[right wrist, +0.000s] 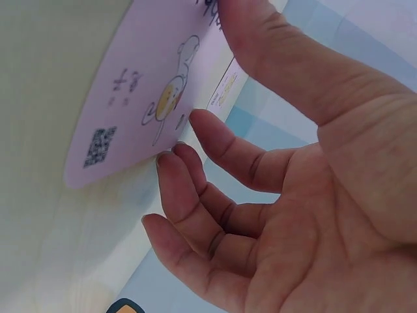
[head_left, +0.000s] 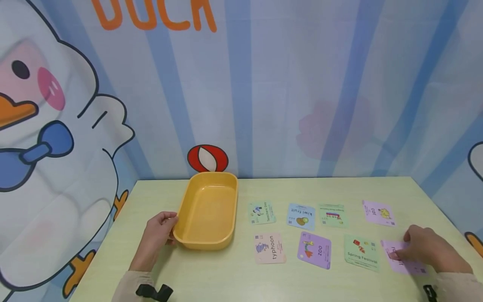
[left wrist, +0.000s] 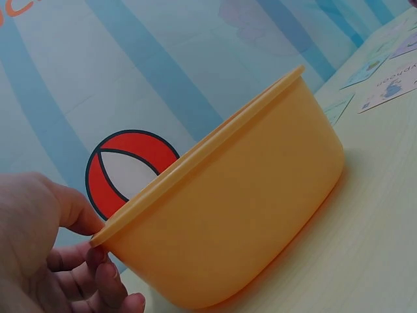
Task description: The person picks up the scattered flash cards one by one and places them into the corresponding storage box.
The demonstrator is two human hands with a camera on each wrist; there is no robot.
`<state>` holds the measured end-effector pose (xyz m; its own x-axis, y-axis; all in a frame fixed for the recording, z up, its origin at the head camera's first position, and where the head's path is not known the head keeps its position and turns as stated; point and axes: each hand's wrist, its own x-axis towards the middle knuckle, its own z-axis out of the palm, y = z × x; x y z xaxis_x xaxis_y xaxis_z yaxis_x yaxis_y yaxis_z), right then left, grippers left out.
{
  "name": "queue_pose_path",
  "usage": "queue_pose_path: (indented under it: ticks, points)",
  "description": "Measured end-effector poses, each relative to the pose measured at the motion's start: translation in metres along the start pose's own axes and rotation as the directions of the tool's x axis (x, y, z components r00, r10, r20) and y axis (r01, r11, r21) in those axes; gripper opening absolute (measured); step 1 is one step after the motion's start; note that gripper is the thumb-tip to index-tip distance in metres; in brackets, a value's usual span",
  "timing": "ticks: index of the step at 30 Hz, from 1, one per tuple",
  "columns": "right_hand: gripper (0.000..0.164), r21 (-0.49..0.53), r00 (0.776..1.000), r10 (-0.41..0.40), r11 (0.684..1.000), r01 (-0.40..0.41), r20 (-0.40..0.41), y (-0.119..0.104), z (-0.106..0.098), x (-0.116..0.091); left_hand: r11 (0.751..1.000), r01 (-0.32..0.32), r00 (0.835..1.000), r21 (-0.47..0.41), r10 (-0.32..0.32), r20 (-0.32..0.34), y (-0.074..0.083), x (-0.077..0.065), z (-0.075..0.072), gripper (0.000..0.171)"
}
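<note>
My left hand (head_left: 159, 235) pinches the left rim of a yellow plastic tray (head_left: 205, 209). The left wrist view shows the thumb over the rim of the tray (left wrist: 241, 195) and the other fingers bent below. At the table's right, my right hand (head_left: 434, 247) is over a purple word card (head_left: 413, 267) that lies on the table. In the right wrist view its thumb tip touches the face of the card (right wrist: 124, 124), while the half-bent fingers (right wrist: 179, 189) come close to its edge. Part of that card's print is covered.
Left of that card lie the Spring Festival card (head_left: 361, 253), the zoo card (head_left: 315, 250) and the typhoon card (head_left: 269, 248). Behind are the cat card (head_left: 379, 213), a dragon boat card (head_left: 333, 215), the kiwi fruit card (head_left: 300, 216) and a teachers' day card (head_left: 262, 212). A printed curtain (head_left: 264, 84) hangs behind.
</note>
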<state>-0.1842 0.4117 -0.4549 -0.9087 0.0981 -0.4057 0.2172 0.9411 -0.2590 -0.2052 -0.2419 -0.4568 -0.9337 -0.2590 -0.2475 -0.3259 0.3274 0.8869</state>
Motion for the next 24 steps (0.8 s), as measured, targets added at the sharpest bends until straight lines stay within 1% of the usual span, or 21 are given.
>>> queue_pose_path:
  ticks: [5,8,14,18,24]
  points:
    - [0.086,-0.001,1.000,0.021,1.000,-0.021,0.013,-0.002,-0.001,0.000,1.000,0.001,1.000,-0.003,-0.001,0.001,0.000,0.000,0.000,0.039]
    - [0.085,0.000,0.999,0.037,0.999,-0.037,0.021,-0.003,-0.001,0.001,1.000,0.014,1.000,0.002,-0.014,-0.003,0.000,0.000,0.000,0.038]
    - [0.084,-0.010,0.999,0.043,0.999,-0.043,0.018,-0.004,-0.001,0.002,1.000,0.016,1.000,-0.001,-0.016,-0.007,0.000,0.001,0.000,0.037]
    - [0.086,-0.010,0.999,0.016,1.000,-0.016,0.031,0.001,-0.001,0.006,1.000,0.012,1.000,-0.003,-0.012,-0.007,0.000,0.002,0.000,0.037]
    - [0.089,0.007,0.999,-0.033,0.999,0.033,0.041,0.014,0.002,0.015,1.000,0.008,1.000,0.002,-0.008,-0.004,0.000,0.001,0.000,0.038]
